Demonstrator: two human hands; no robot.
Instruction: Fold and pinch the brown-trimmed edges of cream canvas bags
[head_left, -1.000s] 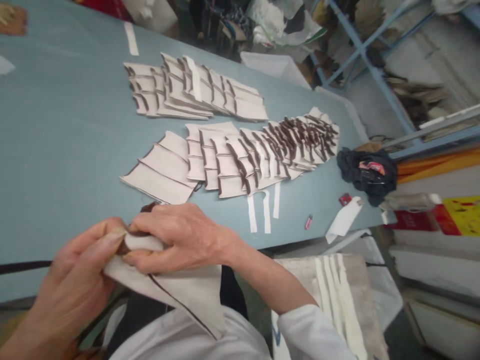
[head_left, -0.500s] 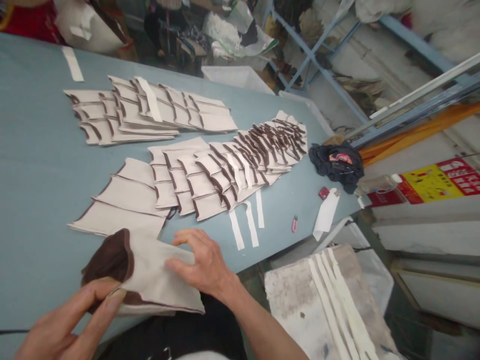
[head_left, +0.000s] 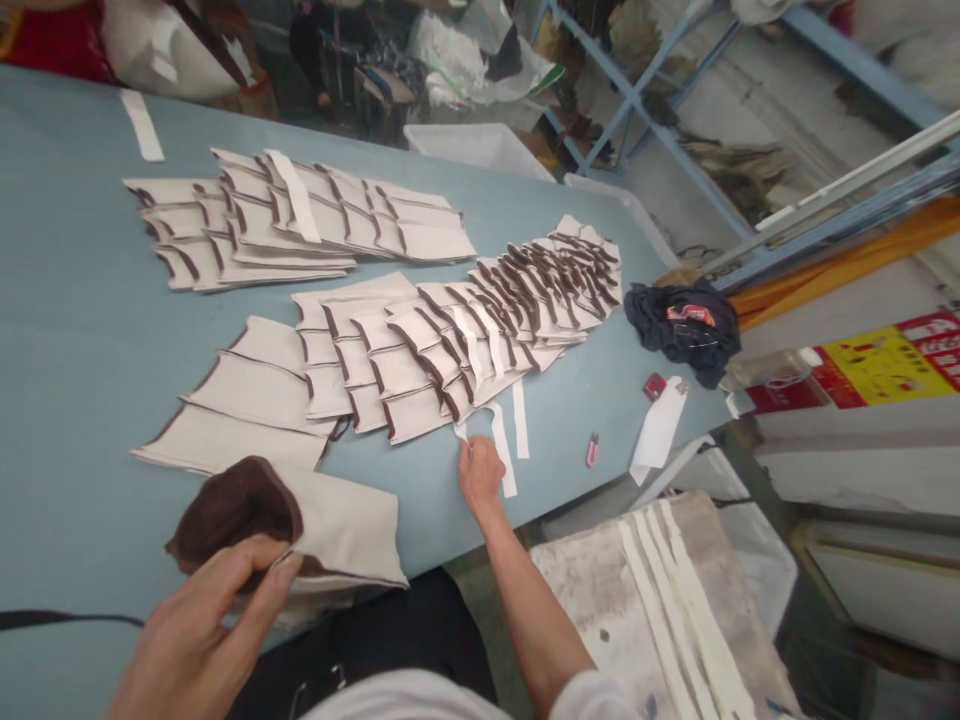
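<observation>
My left hand is at the lower left, its fingers gripping a cream cloth piece with a dark brown trimmed fold. My right hand has left that cloth and rests on the blue table, its fingertips pinched on a white fabric strip whose length is mostly hidden beneath them. Two more white strips lie just to its right. Beyond the hands, cream pieces with brown edging lie overlapped in two long rows.
A crumpled dark cloth, a white paper and a small pink lighter lie near the table's right edge. Below that edge, white strips lie on a grey sack. A white tub and blue metal shelving stand behind.
My right hand has moved off the cloth piece, rightward to the white strips, and pinched one. My left hand still holds the cloth, which now lies further from the lower frame edge.
</observation>
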